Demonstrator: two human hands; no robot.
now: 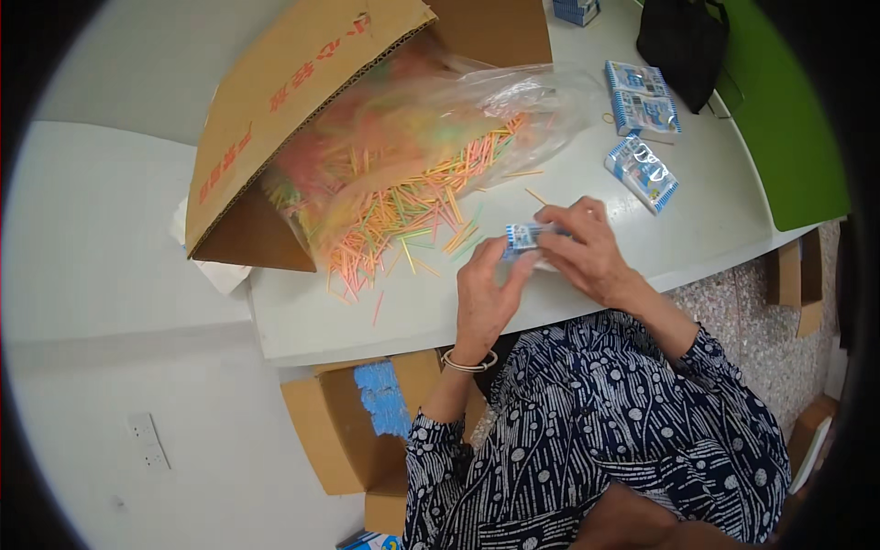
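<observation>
Both hands meet near the front edge of the white table (348, 321). My left hand (484, 291) and my right hand (583, 246) together hold a small blue-and-white packet (522, 236) between the fingers. Just to the left lies a heap of thin coloured sticks (403, 220), pink, orange, yellow and green. They spill from a clear plastic bag (458, 110) that comes out of a tipped cardboard box (284, 101). A thin bangle sits on my left wrist.
Filled blue-and-white packets lie at the right: a pair (642, 99) and a single one (642, 172). A black bag (683, 41) stands at the back right beside a green surface (788, 119). Under the table is an open cardboard box (367, 422) with blue packets.
</observation>
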